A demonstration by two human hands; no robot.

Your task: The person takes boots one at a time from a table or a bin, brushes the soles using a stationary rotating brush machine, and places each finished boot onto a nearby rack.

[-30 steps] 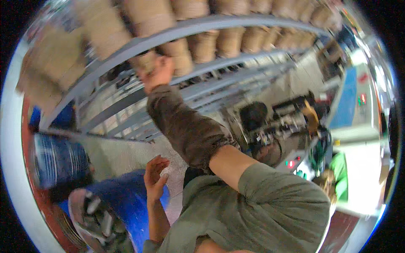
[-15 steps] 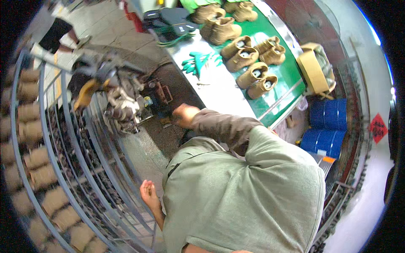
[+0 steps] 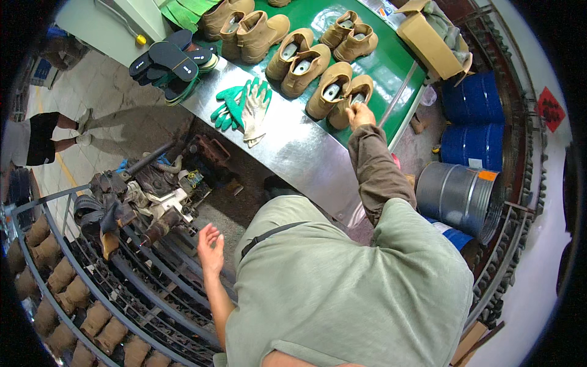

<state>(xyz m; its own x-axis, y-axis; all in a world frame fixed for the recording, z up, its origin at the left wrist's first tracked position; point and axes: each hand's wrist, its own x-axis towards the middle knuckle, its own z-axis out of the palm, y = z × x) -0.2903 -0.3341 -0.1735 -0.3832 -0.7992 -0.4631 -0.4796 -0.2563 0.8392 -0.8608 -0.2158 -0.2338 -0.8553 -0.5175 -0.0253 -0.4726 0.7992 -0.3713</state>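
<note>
Clear along bare metal strip of bench [image 3: 299,153], between gloves [image 3: 252,111] and right hand [image 3: 361,115]. Past right hand, crowded by boots [image 3: 298,83], with narrow gaps. Left of gloves, blocked by insoles [image 3: 173,60]. Open on green top between boots and box [image 3: 431,44]. Left of left hand [image 3: 211,249], obstructed by machine [image 3: 164,200] and rack [image 3: 116,300].

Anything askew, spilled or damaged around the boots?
No spill or damage visible. Slightly untidy: the dark insoles lie splayed in a loose heap and seem to jut past the edge of the metal tabletop. The boots, by contrast, stand upright in pairs.
</note>
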